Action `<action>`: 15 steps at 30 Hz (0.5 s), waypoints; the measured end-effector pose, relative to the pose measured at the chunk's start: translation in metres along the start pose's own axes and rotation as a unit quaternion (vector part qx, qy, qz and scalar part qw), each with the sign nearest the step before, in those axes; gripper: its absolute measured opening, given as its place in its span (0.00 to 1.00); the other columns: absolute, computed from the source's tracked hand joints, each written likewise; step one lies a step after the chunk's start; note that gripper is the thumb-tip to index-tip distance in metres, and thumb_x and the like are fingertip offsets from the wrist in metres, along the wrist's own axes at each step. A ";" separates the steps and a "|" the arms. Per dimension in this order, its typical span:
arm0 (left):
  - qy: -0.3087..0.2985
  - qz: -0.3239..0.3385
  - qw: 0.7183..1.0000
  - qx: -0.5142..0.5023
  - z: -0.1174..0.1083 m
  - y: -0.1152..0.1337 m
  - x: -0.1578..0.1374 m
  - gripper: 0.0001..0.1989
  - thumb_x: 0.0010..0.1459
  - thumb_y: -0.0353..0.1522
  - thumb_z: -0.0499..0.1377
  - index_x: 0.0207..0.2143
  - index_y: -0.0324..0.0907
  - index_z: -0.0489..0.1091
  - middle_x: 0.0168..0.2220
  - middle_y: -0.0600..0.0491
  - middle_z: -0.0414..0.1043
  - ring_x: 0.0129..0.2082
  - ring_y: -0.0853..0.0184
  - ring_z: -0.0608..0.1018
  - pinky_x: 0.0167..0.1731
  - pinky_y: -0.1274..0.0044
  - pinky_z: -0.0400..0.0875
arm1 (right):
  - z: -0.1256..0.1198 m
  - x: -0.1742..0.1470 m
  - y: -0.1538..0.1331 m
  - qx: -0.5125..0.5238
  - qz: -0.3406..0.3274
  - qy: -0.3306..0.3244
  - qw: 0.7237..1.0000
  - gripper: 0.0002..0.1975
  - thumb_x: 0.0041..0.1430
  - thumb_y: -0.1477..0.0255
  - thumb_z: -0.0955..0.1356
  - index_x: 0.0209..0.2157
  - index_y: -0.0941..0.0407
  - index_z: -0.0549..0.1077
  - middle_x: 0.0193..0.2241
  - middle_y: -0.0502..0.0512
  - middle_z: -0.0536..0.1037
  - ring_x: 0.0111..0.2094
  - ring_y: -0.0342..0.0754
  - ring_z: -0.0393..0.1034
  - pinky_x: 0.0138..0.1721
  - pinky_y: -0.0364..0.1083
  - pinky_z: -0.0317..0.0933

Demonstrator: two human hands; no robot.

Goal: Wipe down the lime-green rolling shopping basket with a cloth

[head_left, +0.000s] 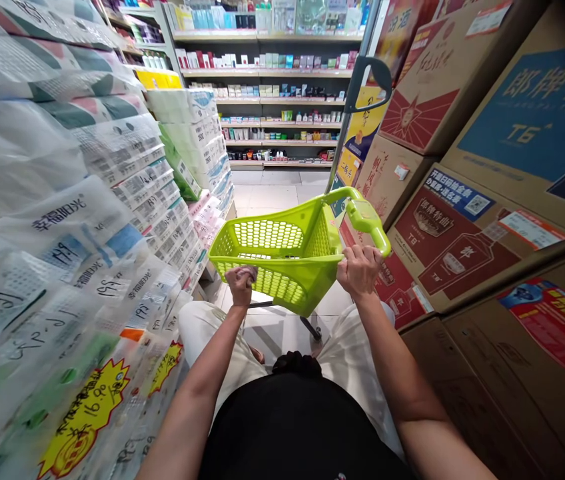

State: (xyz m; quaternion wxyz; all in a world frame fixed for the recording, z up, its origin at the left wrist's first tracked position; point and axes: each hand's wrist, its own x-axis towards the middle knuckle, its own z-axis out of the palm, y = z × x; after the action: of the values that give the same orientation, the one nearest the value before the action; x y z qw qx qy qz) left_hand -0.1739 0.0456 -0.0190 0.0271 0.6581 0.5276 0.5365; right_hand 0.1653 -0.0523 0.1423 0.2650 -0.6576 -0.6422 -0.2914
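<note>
A lime-green plastic shopping cart with perforated walls stands crosswise in front of my legs. My right hand is closed round its near rim, just below the thick green handle at the right. Against the cart's near wall, towards its left end, my left hand is closed on a small crumpled greyish-pink cloth. Most of the cart's floor is hidden by the near wall. A dark wheel shows underneath.
Tall stacks of plastic-wrapped tissue packs line the left side. Cardboard cartons are piled on the right. A grey pole with a dark loop handle rises beside them. Beyond the tiled floor stand stocked shelves.
</note>
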 end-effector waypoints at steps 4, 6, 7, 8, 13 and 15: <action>0.065 -0.008 0.998 0.002 0.001 0.000 0.007 0.08 0.53 0.24 0.58 0.29 0.41 0.77 0.45 0.40 0.68 0.49 0.53 0.70 0.54 0.56 0.66 | 0.000 0.000 -0.002 0.000 0.009 0.001 1.000 0.10 0.59 0.70 0.62 0.36 0.54 0.75 0.36 0.59 0.76 0.44 0.58 0.61 0.54 0.56 0.49; 0.028 -0.011 0.999 -0.013 -0.001 -0.004 -0.001 0.06 0.51 0.25 0.59 0.27 0.41 0.76 0.42 0.41 0.69 0.46 0.53 0.70 0.51 0.57 0.68 | 0.000 0.000 -0.003 0.000 0.012 0.000 1.000 0.10 0.59 0.70 0.62 0.36 0.54 0.75 0.37 0.60 0.76 0.44 0.59 0.62 0.54 0.56 0.49; 0.010 -0.018 1.000 -0.017 -0.004 -0.006 -0.005 0.06 0.50 0.24 0.59 0.27 0.41 0.75 0.41 0.42 0.69 0.45 0.54 0.70 0.50 0.58 0.69 | 0.001 -0.001 -0.003 0.001 0.011 0.000 1.000 0.10 0.58 0.70 0.62 0.36 0.54 0.75 0.37 0.60 0.76 0.44 0.59 0.62 0.54 0.56 0.49; 0.002 -0.027 1.000 -0.016 -0.007 -0.009 -0.005 0.06 0.49 0.24 0.59 0.26 0.42 0.75 0.40 0.42 0.69 0.45 0.54 0.70 0.49 0.58 0.70 | 0.001 -0.001 -0.003 0.002 0.010 0.000 1.000 0.10 0.58 0.70 0.62 0.36 0.54 0.75 0.37 0.60 0.76 0.44 0.59 0.62 0.54 0.56 0.49; 0.084 -0.053 0.994 0.046 -0.021 -0.012 0.023 0.08 0.50 0.23 0.57 0.28 0.42 0.75 0.45 0.41 0.65 0.50 0.51 0.69 0.56 0.57 0.65 | 0.003 -0.001 -0.001 0.004 0.007 0.004 1.000 0.10 0.58 0.70 0.63 0.37 0.54 0.75 0.37 0.60 0.76 0.43 0.59 0.62 0.55 0.56 0.49; 0.084 -0.052 0.994 0.048 -0.020 -0.009 0.028 0.09 0.50 0.22 0.57 0.27 0.42 0.75 0.45 0.41 0.65 0.50 0.51 0.69 0.56 0.57 0.64 | 0.004 -0.001 -0.001 0.001 0.008 0.004 1.000 0.10 0.58 0.70 0.63 0.36 0.55 0.75 0.37 0.60 0.76 0.43 0.59 0.62 0.55 0.56 0.49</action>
State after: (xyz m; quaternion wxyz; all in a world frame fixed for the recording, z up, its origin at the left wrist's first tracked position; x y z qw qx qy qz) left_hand -0.1986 0.0588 0.0029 -0.0215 0.5830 0.5865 0.5618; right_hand 0.1646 -0.0500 0.1392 0.2702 -0.6613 -0.6362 -0.2914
